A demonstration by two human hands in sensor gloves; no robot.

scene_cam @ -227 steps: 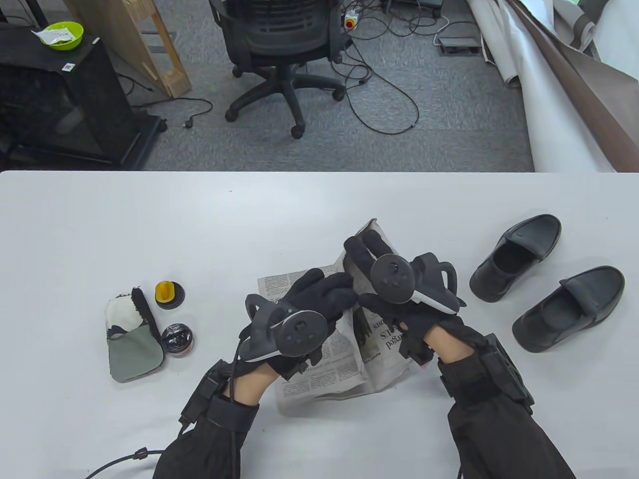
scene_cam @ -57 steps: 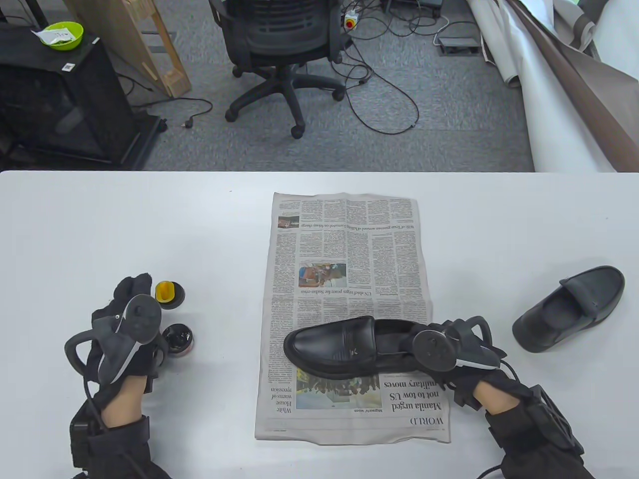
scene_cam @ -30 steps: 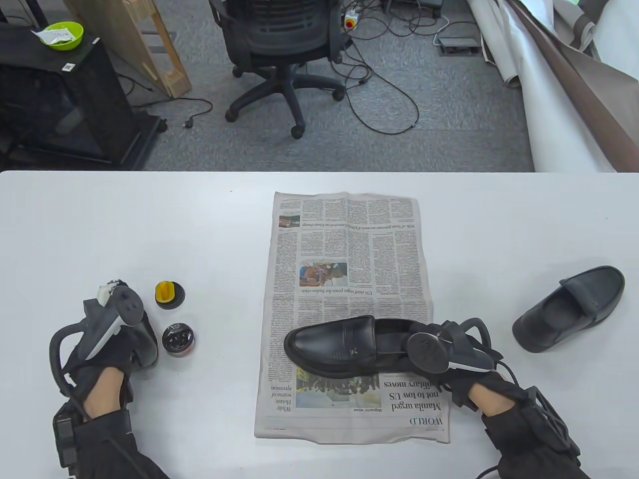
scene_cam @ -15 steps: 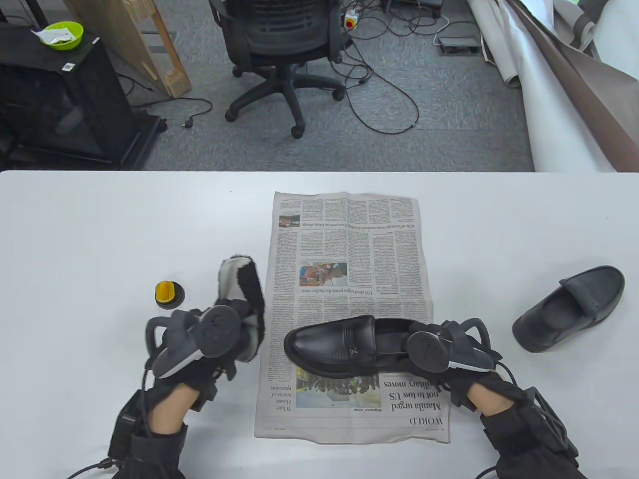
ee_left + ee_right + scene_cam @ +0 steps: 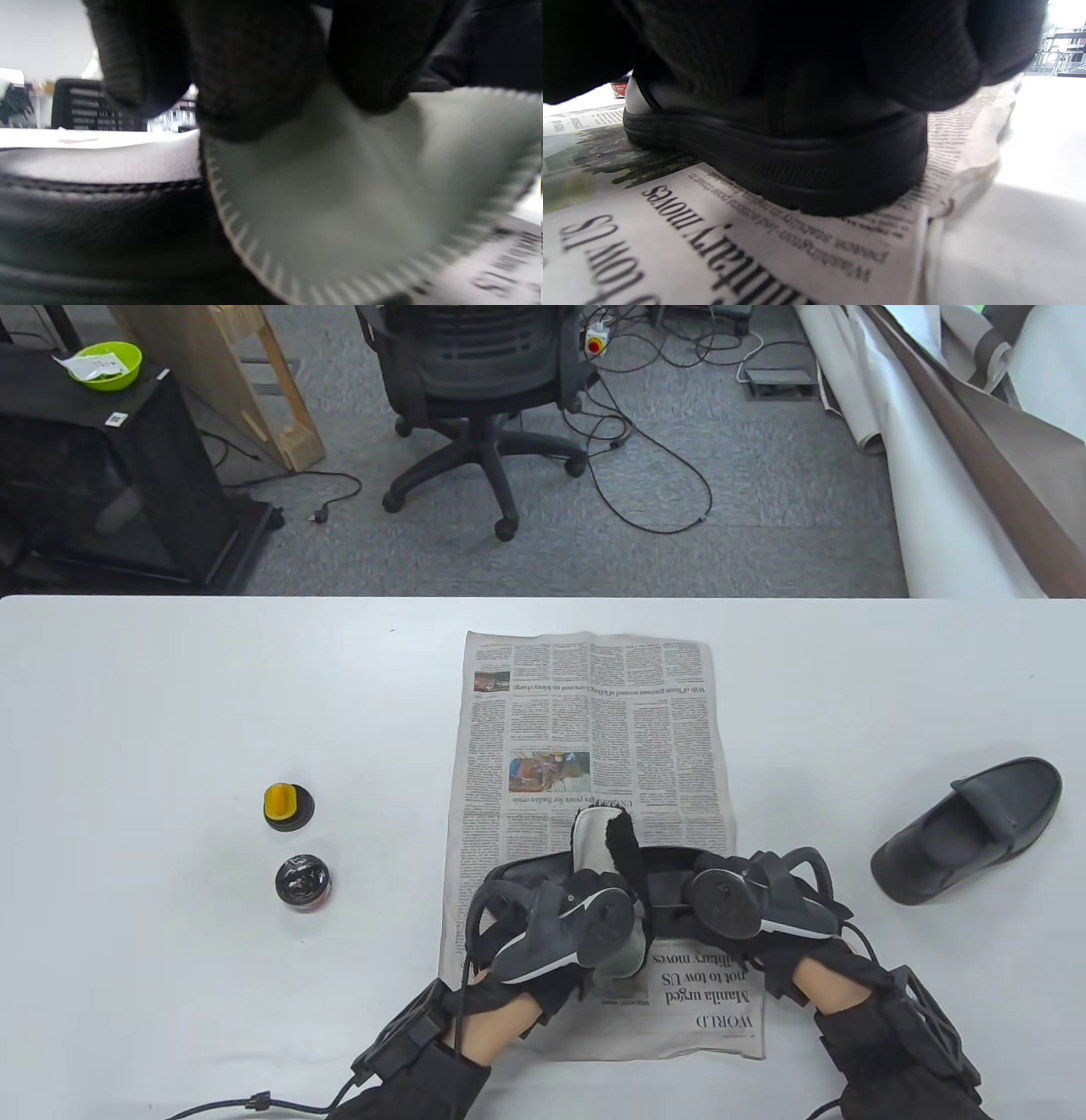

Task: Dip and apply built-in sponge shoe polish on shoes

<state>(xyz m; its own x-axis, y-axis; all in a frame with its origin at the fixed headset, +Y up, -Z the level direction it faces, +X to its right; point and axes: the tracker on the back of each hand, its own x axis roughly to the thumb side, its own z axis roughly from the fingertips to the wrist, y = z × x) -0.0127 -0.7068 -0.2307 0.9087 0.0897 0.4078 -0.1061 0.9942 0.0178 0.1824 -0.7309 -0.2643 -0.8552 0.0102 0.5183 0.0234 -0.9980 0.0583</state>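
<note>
A newspaper (image 5: 594, 712) is spread flat on the white table (image 5: 170, 687), and it serves as the landmark here. On its near part a black shoe (image 5: 543, 872) is set lying crosswise; in the table view only the far edge of the shoe and part of its opening are seen, the remainder being covered by the two hands. In the right wrist view the shoe's heel and ribbed sole (image 5: 814, 178) are seen resting on the printed page.

The heel end of the shoe is gripped by the right hand (image 5: 764, 925), its gloved fingers (image 5: 925, 63) being wrapped over the back of the shoe, at the newspaper's near right part.

A cloth mitt (image 5: 604, 848), pale with a black fuzzy edge, is held by the left hand (image 5: 560, 950) over the toe half of the shoe, at the newspaper's near middle. In the left wrist view the grey stitched cuff of the mitt (image 5: 339, 203) is pinched between the gloved fingers (image 5: 254, 76), with the shoe's black leather (image 5: 97, 228) directly beside it; whether the mitt is pressed on the leather cannot be told.

To the left of the newspaper, well apart from it, an open polish tin (image 5: 302, 882) is seen, and just beyond it the yellow sponge applicator (image 5: 287, 806) is set on its black base. Neither is touched by a hand.

To the right of the newspaper, well apart, a second shoe (image 5: 967, 827) is lying on the table, untouched.
</note>
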